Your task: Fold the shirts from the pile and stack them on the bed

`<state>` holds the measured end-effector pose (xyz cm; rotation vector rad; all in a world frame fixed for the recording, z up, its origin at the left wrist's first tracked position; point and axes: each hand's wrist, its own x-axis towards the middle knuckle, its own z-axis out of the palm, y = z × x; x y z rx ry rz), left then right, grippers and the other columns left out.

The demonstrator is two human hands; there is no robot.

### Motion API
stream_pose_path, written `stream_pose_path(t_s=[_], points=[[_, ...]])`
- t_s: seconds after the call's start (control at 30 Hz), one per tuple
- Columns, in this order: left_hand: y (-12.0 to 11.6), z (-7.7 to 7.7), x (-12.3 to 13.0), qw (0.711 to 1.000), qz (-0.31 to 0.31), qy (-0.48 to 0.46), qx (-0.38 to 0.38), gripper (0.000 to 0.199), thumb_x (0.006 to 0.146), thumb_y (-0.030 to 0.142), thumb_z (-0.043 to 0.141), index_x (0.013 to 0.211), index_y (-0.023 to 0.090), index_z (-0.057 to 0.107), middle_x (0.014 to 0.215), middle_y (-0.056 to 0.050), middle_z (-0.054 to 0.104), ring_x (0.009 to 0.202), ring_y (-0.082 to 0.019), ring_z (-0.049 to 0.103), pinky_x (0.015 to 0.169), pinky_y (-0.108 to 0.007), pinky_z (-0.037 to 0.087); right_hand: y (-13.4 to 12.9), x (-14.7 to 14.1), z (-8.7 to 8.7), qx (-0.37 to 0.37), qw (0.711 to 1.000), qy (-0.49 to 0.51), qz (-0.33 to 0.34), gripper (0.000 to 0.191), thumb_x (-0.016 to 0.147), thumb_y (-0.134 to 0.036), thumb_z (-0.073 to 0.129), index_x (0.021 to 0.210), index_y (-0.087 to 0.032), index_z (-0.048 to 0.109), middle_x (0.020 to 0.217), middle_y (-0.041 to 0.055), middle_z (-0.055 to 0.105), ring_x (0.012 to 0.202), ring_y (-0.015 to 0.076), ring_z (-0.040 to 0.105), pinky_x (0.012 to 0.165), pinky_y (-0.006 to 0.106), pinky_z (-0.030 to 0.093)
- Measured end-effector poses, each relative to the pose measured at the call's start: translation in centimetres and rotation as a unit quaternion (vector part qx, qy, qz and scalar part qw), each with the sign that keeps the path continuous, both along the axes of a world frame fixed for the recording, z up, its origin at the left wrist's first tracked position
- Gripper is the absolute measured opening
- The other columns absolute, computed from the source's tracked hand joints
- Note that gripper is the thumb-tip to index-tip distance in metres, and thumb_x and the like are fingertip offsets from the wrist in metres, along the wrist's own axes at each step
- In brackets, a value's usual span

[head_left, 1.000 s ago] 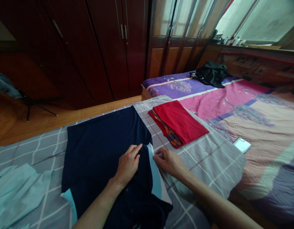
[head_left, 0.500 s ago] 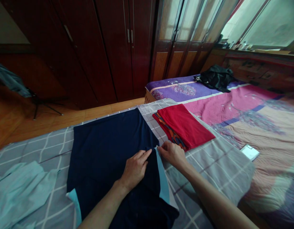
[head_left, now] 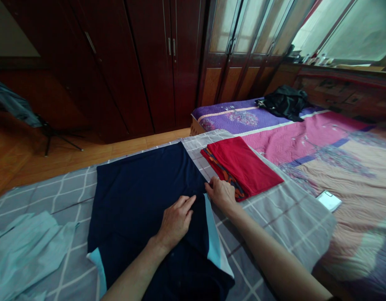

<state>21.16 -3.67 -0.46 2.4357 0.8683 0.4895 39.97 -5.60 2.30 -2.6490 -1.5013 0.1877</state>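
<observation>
- Your left hand is bare, with slim fingers and knuckles showing as small ridges.
- Your right hand is bare too, similarly slender; its nails are too small to make out.
- Your left forearm and right forearm are bare, narrowing towards the wrists.
- A dark, near-black sleeve edge just shows on your right arm.

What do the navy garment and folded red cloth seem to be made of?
Navy garment: probably soft fabric, mostly matte, perhaps knit; it lies limp with shallow creases. Folded red cloth: smooth, low-sheen fabric; its stacked layers fold softly; exact fibre unclear.
</observation>
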Motion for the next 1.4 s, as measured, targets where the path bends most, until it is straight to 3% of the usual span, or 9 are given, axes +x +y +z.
stream_pose_path(t_s=[0.23, 0.43, 0.63, 0.73, 0.83, 0.97, 1.03, 1.2, 1.4], points=[[-0.1, 0.1, -0.2, 0.999, 0.017, 0.023, 0.036, 0.047, 0.087, 0.01, 0.048, 0.131, 0.027, 0.047, 0.119, -0.002, 0.057, 0.104, -0.016, 0.059, 0.084, -0.027, 0.051, -1.4, 0.5, 1.0, 0.0, 0.999, 0.033, 0.007, 0.028, 0.09, -0.038, 0.042, 0.101, -0.022, 0.062, 0.088, 0.0069, 0.07, 0.087, 0.0237, 0.065, 0.062, 0.027, 0.036], [0.2, -0.2, -0.1, 0.999, 0.023, 0.006, 0.036, 0.042, 0.089, 0.009, 0.045, 0.127, 0.025, 0.05, 0.121, -0.003, 0.055, 0.102, -0.015, 0.06, 0.085, -0.025, 0.05, -8.0, -0.9, 1.6, -0.026, 0.991, 0.107, 0.075, 0.023, 0.085, -0.038, 0.052, 0.098, -0.023, 0.065, 0.07, -0.0005, 0.068, 0.068, 0.0177, 0.065, 0.056, 0.025, 0.033], [0.3, -0.5, -0.2, 0.996, 0.033, 0.02, 0.075, 0.042, 0.089, 0.01, 0.045, 0.127, 0.026, 0.051, 0.123, -0.003, 0.054, 0.105, -0.016, 0.059, 0.086, -0.026, 0.051, -12.9, -2.9, 0.7, -0.008, 0.977, 0.085, 0.197, 0.023, 0.088, -0.03, 0.049, 0.101, -0.02, 0.064, 0.082, 0.0055, 0.067, 0.073, 0.02, 0.064, 0.062, 0.028, 0.043], [0.3, -0.2, -0.3, 0.994, 0.034, 0.017, 0.099, 0.04, 0.09, 0.014, 0.047, 0.128, 0.026, 0.05, 0.126, -0.005, 0.053, 0.11, -0.018, 0.056, 0.089, -0.029, 0.05, -13.2, -3.0, 0.1, 0.06, 0.963, 0.036, 0.261, 0.037, 0.087, -0.028, 0.05, 0.122, -0.016, 0.056, 0.118, 0.0148, 0.06, 0.104, 0.0265, 0.059, 0.083, 0.037, 0.047], [0.2, 0.2, -0.2, 0.99, -0.002, 0.023, 0.138, 0.042, 0.089, 0.024, 0.053, 0.131, 0.022, 0.048, 0.138, -0.009, 0.045, 0.122, -0.024, 0.047, 0.099, -0.038, 0.043, -12.9, -3.2, -0.7, 0.076, 0.929, 0.027, 0.36, 0.057, 0.084, -0.026, 0.054, 0.138, -0.015, 0.041, 0.146, 0.0148, 0.035, 0.134, 0.0301, 0.032, 0.105, 0.047, 0.034], [0.0, 0.1, -0.1, 0.981, -0.11, 0.069, 0.147, 0.045, 0.091, 0.031, 0.051, 0.135, 0.023, 0.044, 0.146, -0.008, 0.038, 0.136, -0.024, 0.03, 0.111, -0.046, 0.028, -12.8, -3.2, -1.5, 0.044, 0.913, 0.035, 0.404, 0.061, 0.086, -0.027, 0.052, 0.143, -0.017, 0.033, 0.149, 0.0097, 0.031, 0.139, 0.0278, 0.022, 0.11, 0.05, 0.027], [-0.1, 0.0, -0.1, 0.978, -0.124, 0.096, 0.138, 0.045, 0.093, 0.033, 0.047, 0.137, 0.024, 0.041, 0.147, -0.006, 0.038, 0.138, -0.023, 0.026, 0.112, -0.048, 0.023, -13.0, -3.0, -1.6, 0.047, 0.912, 0.027, 0.407, 0.062, 0.086, -0.027, 0.053, 0.144, -0.017, 0.032, 0.15, 0.0095, 0.029, 0.139, 0.0283, 0.02, 0.111, 0.05, 0.027], [-0.2, 0.3, -0.1, 0.979, -0.085, 0.111, 0.151, 0.054, 0.092, 0.034, 0.051, 0.142, 0.023, 0.034, 0.152, -0.007, 0.027, 0.142, -0.025, 0.016, 0.114, -0.05, 0.017, -13.2, -2.3, -2.0, 0.081, 0.906, -0.003, 0.415, 0.058, 0.087, -0.029, 0.052, 0.142, -0.017, 0.036, 0.15, 0.0121, 0.027, 0.139, 0.0291, 0.019, 0.109, 0.051, 0.029], [0.3, 2.5, -1.8, 0.978, -0.025, 0.162, 0.13, 0.049, 0.092, 0.037, 0.05, 0.137, 0.022, 0.042, 0.145, -0.01, 0.04, 0.138, -0.026, 0.029, 0.112, -0.051, 0.018, -12.4, -0.9, -1.6, 0.091, 0.892, -0.018, 0.443, 0.046, 0.088, -0.032, 0.052, 0.131, -0.017, 0.05, 0.14, 0.0134, 0.046, 0.13, 0.0306, 0.039, 0.106, 0.053, 0.034]])
